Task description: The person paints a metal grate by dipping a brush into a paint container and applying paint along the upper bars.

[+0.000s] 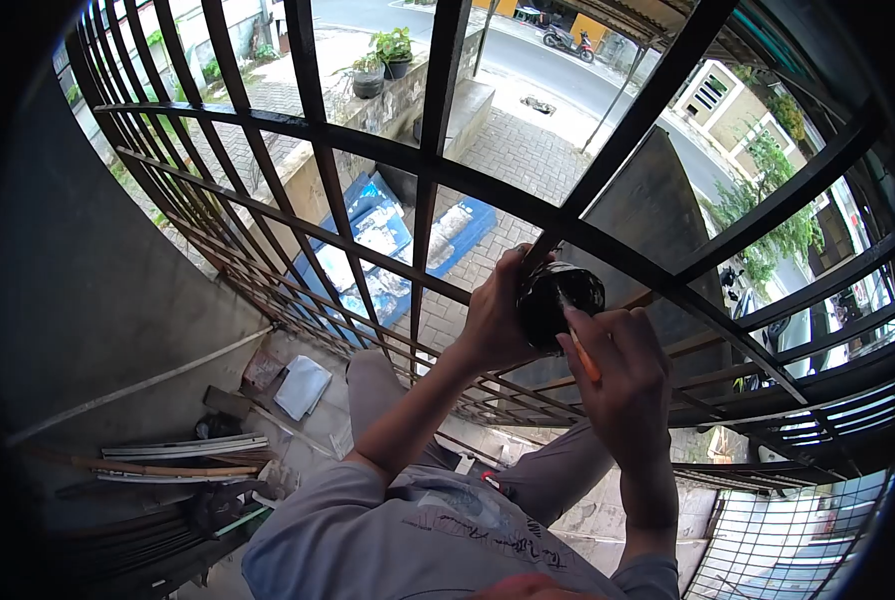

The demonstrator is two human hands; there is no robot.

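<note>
My left hand (496, 312) is wrapped round the side of a dark can (540, 312), close to the black metal bars (498, 190). The can's opening faces up toward me, and its inside looks black and glossy. Between the fingers of my right hand (623, 372) is a brush with an orange handle (584, 358). The brush's far end points into the can, and its tip is hard to make out against the dark inside.
Black bars of a metal grille stand in front and on both sides. Beyond them are a blue and white sheet (378, 240), paving, potted plants (393, 55) and a motorbike (569, 43). Long strips (183, 450) and a white folded item (303, 387) lie low at left.
</note>
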